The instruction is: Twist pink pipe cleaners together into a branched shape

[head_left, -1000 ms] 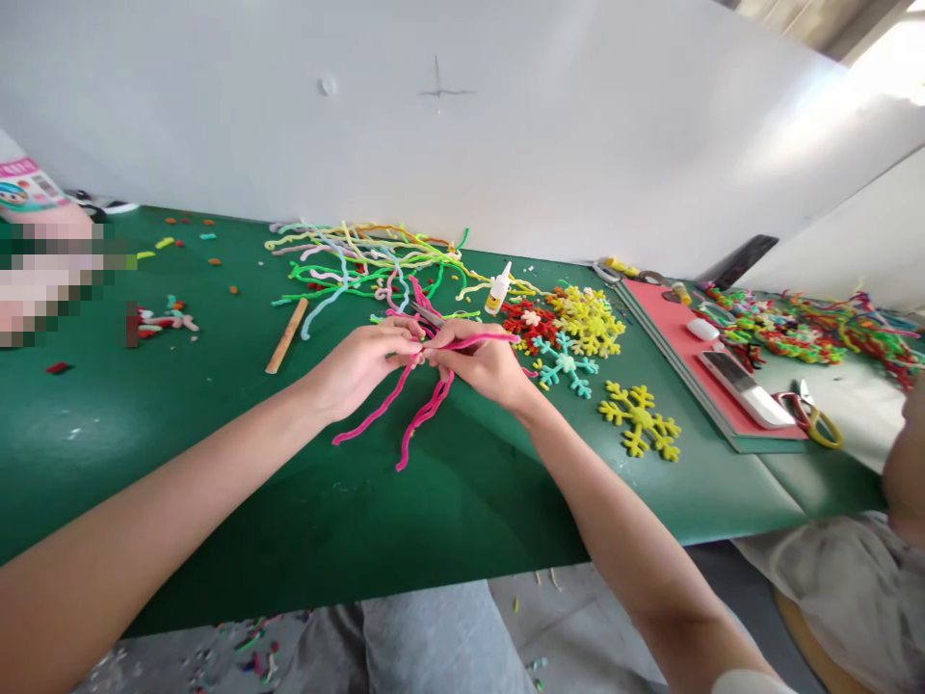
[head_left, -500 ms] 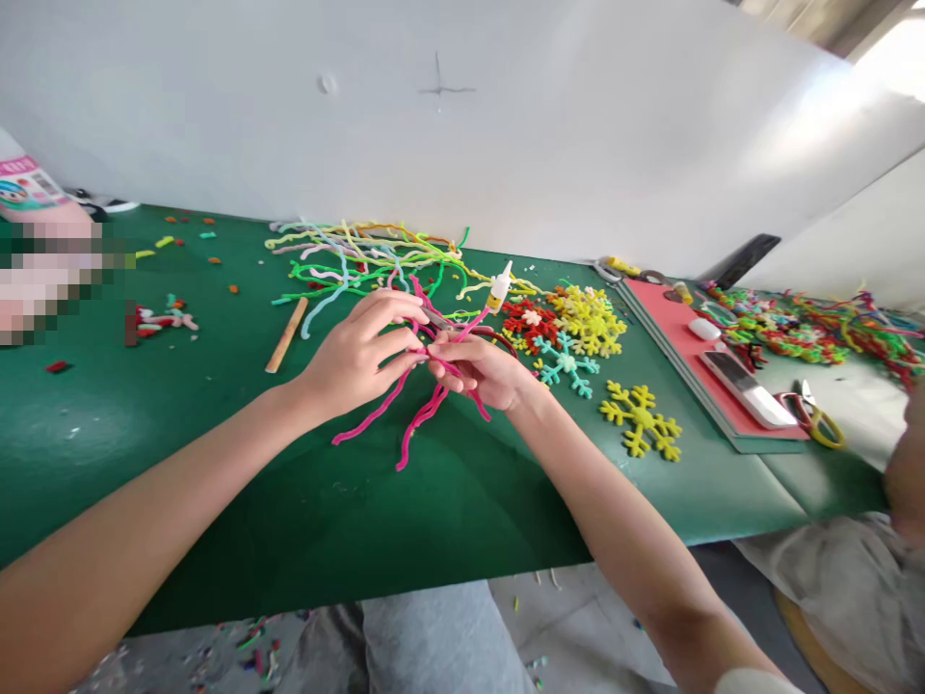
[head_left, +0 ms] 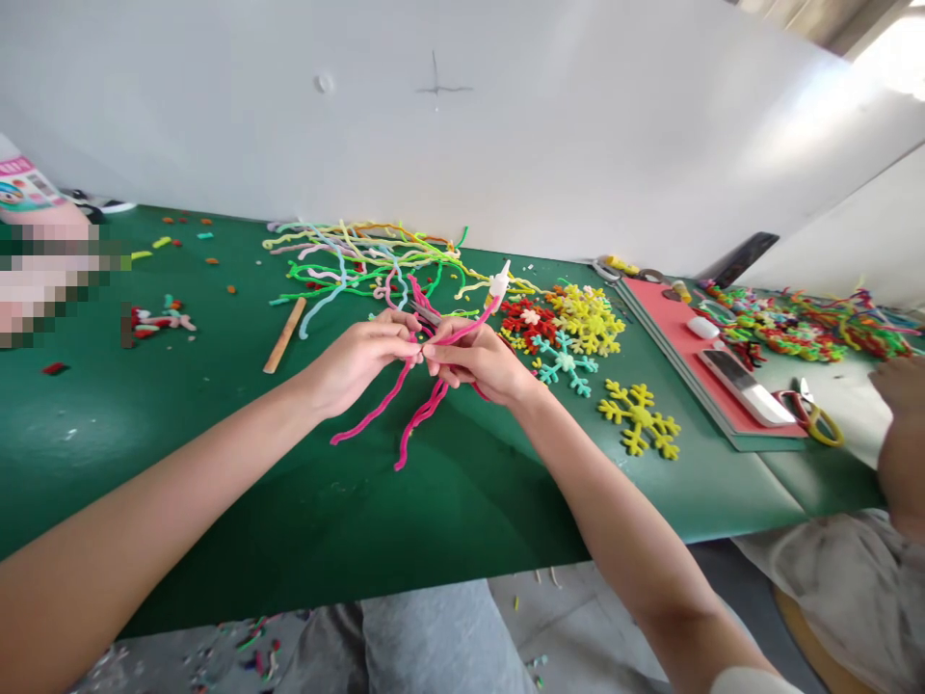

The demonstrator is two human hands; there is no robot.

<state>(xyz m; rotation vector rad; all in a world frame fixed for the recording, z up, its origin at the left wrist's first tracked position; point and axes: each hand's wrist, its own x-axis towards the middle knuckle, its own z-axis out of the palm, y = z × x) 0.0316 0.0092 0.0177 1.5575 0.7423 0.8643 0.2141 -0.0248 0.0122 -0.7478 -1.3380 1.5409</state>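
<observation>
My left hand [head_left: 371,359] pinches a pink pipe cleaner [head_left: 372,416], thumb and forefinger meeting beside the right fingertips. In my right hand [head_left: 481,361] are several pink pipe cleaners, whose long ends fan out above and below the fingers. Grey scissor blades [head_left: 426,311] poke out behind the fingers of my right hand; the handles are mostly hidden. Just beyond that hand stands a white glue bottle [head_left: 498,281] with a pointed tip. Exactly where the pink strands join is covered by my fingertips.
Loose pipe cleaners [head_left: 347,246] lie at the back. Snowflakes in red [head_left: 520,323], turquoise [head_left: 566,364] and yellow [head_left: 641,419] rest on the right. A wooden stick [head_left: 284,335] lies left. Farther right are a red folder [head_left: 669,328], yellow-handled scissors [head_left: 820,421] and another person's arm [head_left: 900,443].
My left fingers have lowered and closed into a pinch against the pink strands, close to my right fingertips. My right hand has barely moved. The other person's hand at right has shifted left into view.
</observation>
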